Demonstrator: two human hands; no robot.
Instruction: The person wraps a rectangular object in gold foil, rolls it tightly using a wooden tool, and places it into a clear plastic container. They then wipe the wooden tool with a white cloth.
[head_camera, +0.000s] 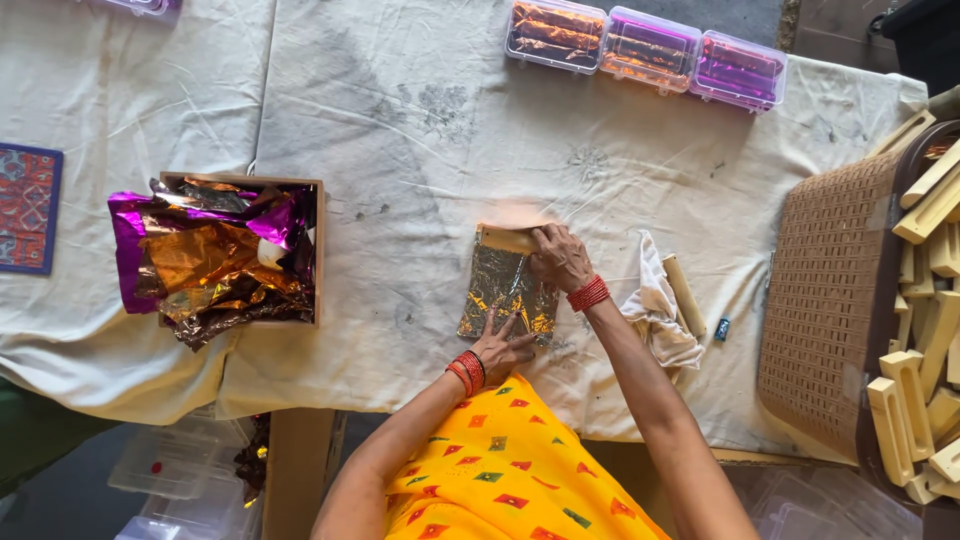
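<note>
Centrally on the cloth-covered surface (420, 130), the gold foil sheet (505, 292) lay long axis running away from the person, its near edge pinned by the flat, open left hand (503, 350) while the right hand (558, 258), grip closed, pressed the wooden stick (507, 238) across its far end.

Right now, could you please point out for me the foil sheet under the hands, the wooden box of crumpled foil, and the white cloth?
foil sheet (503, 290): head view, on its bare middle between the hands.
wooden box (318, 250): head view, on its right wall.
white cloth (657, 305): head view, on its folded middle.
</note>
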